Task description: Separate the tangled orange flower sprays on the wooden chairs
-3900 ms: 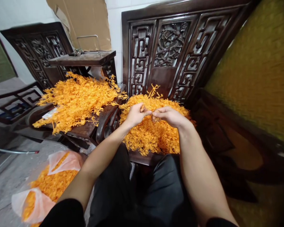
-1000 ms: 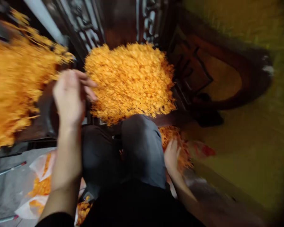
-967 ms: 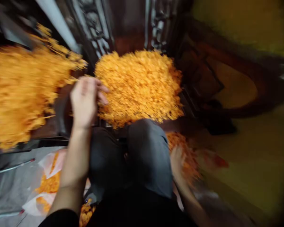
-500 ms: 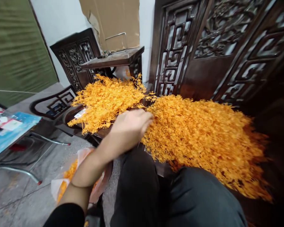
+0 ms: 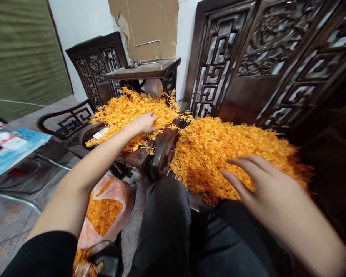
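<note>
The view now sits level on two dark carved chairs set side by side, where a second ago it was tipped down over the person's lap. The larger heap [image 5: 236,150], a dense mound of orange plastic bits, covers the seat of the right chair [image 5: 164,152] just ahead of the knees. The sprig pile [image 5: 132,115], looser and made of branched orange sprigs, lies on the left chair [image 5: 66,121] under a small dark side table [image 5: 144,71]. Half a second ago the left hand [image 5: 144,123] was at the near edge between the two piles; it has since stretched out and rests on the sprig pile, fingers curled into the branches, though whether it pinches one I cannot tell. The right hand [image 5: 265,188], down beside the knee a second ago, has come up into view and hovers above the near side of the larger heap, fingers spread and holding nothing. That reads as fetching a fresh sprig. On the floor by the left knee, a pale plastic bag [image 5: 106,207] stands open, partly filled with orange pieces.
</note>
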Action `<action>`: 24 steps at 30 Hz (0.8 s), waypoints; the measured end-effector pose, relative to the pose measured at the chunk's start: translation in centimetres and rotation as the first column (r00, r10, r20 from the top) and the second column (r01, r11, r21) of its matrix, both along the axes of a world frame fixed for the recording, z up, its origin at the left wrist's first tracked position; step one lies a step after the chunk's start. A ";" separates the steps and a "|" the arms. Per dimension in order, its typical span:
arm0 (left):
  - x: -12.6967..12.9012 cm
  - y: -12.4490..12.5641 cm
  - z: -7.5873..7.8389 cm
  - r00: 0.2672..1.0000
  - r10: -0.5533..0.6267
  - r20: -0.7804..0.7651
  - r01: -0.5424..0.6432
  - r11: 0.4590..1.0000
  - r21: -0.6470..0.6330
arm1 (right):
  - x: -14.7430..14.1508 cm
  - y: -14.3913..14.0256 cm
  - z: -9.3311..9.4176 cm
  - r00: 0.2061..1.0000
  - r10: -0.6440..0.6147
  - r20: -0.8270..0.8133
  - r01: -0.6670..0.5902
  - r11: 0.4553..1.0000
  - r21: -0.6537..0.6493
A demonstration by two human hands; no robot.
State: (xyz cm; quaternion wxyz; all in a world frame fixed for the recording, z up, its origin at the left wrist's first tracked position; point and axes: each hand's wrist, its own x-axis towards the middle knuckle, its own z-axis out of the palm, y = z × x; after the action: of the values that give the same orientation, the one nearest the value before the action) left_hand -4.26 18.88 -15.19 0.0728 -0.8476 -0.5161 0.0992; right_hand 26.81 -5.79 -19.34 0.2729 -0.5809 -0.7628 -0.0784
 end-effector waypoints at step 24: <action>-4.0 0.4 -1.8 0.918 0.306 0.254 -0.364 0.904 0.223 | -7.7 18.7 10.4 0.638 0.326 0.698 -0.344 0.931 -0.121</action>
State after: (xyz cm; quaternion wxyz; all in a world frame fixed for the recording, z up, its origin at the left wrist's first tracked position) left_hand -8.27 19.29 -17.02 0.1120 -0.7338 -0.6681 -0.0510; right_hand 19.16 12.90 -8.98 -0.0241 -0.3512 -0.9014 -0.2519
